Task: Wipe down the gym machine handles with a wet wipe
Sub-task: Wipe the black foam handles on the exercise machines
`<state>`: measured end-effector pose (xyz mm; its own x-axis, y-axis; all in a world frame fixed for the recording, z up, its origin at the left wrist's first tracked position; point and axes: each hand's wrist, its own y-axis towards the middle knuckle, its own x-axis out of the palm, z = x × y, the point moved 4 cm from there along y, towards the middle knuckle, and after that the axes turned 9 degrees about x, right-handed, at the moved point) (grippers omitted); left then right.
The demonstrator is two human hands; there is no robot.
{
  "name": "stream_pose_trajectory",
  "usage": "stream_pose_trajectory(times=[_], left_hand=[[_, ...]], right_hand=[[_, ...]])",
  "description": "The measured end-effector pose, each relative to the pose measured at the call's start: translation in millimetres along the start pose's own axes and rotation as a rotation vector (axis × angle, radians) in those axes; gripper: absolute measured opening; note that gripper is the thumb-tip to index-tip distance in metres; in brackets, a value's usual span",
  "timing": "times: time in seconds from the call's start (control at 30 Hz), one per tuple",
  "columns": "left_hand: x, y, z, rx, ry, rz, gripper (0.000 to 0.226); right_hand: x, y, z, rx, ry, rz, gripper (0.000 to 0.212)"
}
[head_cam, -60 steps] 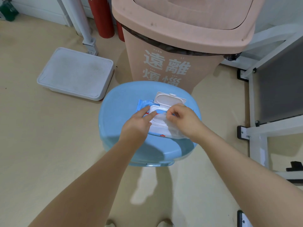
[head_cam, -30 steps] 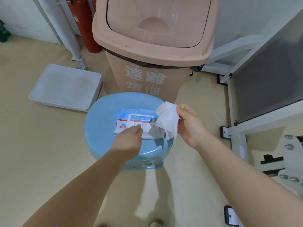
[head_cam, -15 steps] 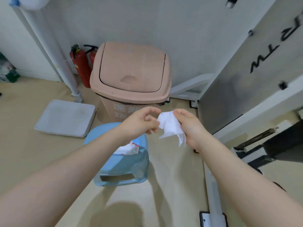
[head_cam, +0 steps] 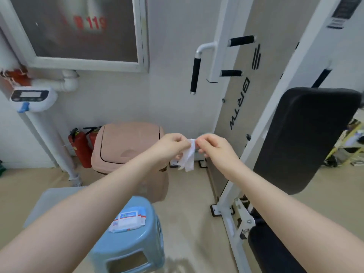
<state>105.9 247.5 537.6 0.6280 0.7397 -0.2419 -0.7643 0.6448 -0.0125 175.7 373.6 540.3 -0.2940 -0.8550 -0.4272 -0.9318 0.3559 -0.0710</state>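
the left hand (head_cam: 171,147) and right hand (head_cam: 214,146) were raised close together, each pinching the top edge of a white wet wipe (head_cam: 187,157) that hung crumpled between them. above and beyond them stood the gym machine's black handles (head_cam: 195,75), well apart from the wipe. below, the wipes pack (head_cam: 129,219) lay on a blue stool (head_cam: 137,247).

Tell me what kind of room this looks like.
Most likely a small gym corner. A white weight machine with black foam-grip handles stands beside a black padded bench. Two red fire extinguishers and a pink bin line the wall.
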Motion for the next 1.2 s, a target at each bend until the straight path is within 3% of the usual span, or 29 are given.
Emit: stream_pose_trajectory(times=[0.13, 0.23, 0.4, 0.5, 0.67, 0.73, 0.8, 0.87, 0.97, 1.07, 1.2], left_hand=[[6, 8, 8, 0.038, 0.02, -0.061, 0.017], [-3, 29, 6, 0.081, -0.006, -0.068, 0.009], [-29, 89, -7, 0.07, 0.08, -0.094, 0.005], [-53, 131, -10, 0.072, 0.077, -0.076, 0.007], [-86, 198, 0, 0.13, 0.001, -0.075, 0.012], [-82, 221, 8, 0.139, -0.052, -0.101, 0.016], [-74, 243, 13, 0.122, -0.061, -0.104, 0.018], [-64, 265, 16, 0.113, -0.037, -0.093, 0.016], [-52, 296, 18, 0.139, -0.037, -0.085, 0.015], [-46, 326, 16, 0.136, -0.061, -0.097, 0.015], [-48, 365, 8, 0.098, -0.144, -0.101, 0.012]], right_hand=[[-2, 9, -5, 0.004, 0.027, -0.068, 0.024], [-5, 30, -4, 0.004, 0.055, -0.061, 0.011], [-13, 89, 1, 0.079, -0.049, -0.073, 0.013], [-27, 136, 0, 0.156, 0.083, -0.122, 0.013], [-39, 199, 2, 0.386, 0.431, -0.369, 0.02], [-42, 218, 8, 0.433, 0.344, -0.292, 0.018], [-51, 236, 8, 0.391, 0.208, -0.119, 0.029], [-59, 251, -3, 0.26, 0.199, -0.053, 0.034], [-65, 271, -14, 0.133, 0.071, -0.116, 0.023], [-76, 303, -6, 0.165, 0.058, -0.117, 0.013], [-97, 345, 7, 0.262, 0.197, -0.302, 0.009]])
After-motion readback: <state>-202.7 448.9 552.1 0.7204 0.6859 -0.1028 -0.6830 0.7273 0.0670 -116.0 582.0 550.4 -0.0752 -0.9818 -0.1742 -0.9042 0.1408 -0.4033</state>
